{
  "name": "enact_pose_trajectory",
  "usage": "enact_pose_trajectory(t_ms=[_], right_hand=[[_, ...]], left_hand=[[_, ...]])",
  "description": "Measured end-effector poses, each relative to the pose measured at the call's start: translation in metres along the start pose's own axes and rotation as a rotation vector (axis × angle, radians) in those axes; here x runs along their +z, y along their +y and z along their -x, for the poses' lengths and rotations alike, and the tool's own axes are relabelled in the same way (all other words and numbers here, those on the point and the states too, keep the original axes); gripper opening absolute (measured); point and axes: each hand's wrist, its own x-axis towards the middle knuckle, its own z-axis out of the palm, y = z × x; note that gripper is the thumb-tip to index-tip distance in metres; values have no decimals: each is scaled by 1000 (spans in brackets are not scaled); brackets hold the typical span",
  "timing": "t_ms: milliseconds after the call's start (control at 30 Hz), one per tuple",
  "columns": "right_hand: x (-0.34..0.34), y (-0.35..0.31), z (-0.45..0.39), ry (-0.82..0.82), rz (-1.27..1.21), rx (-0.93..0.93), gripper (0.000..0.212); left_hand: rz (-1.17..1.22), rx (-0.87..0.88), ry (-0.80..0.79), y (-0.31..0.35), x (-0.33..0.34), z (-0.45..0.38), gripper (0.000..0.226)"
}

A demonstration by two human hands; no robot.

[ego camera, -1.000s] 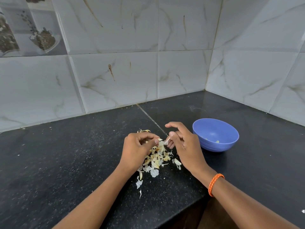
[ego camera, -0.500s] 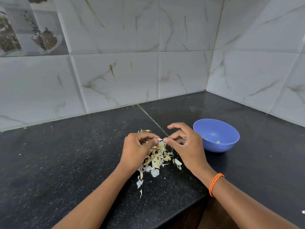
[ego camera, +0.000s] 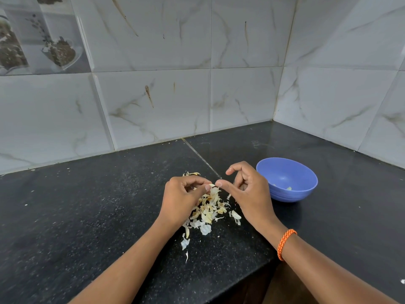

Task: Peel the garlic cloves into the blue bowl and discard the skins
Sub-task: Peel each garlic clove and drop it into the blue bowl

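One garlic clove (ego camera: 211, 185) is held above the worktop (ego camera: 109, 216), pinched between the thumb and curled fingers of the left hand (ego camera: 182, 198); it is small and mostly hidden, so its long axis cannot be told. The right hand (ego camera: 247, 194) meets it from the right, thumb tip touching the clove's exposed end, index finger arched above and the other fingers curled. Whether this grip has caught a flap of skin cannot be told.

Directly below lies one loose heap of skins (ego camera: 208, 211), with a few stray flakes trailing toward the worktop's front edge.

The single blue bowl (ego camera: 306, 172) stands to the right, just beside the right hand and toward the back right corner; a few pale pieces lie inside, too small to count. The right hand is the nearer to it, so the drop probably falls to that hand.
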Motion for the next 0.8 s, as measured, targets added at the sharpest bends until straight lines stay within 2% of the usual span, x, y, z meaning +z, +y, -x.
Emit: enact_pose_trajectory(t_ms=[100,333,433,600,700,800], right_hand=[[0,1,1,-46,-55,13,1],[-1,-1,1,-68,-110,39,29],[-1,-3,2,-70,-96,37,34],[0,-3,2,-66,-86,29,31],[0,0,4,-80,-7,-10,21],[2,1,5,-108,38,-38,20]], left_hand=[[-5,-9,5,-1,0,-1,9],[-3,-11,4,-2,0,-2,9],[-3,-8,3,-2,0,-1,8],[-9,-5,2,-2,0,-2,7],[-19,0,0,-1,0,-2,6],[-17,10,0,1,0,-2,6]])
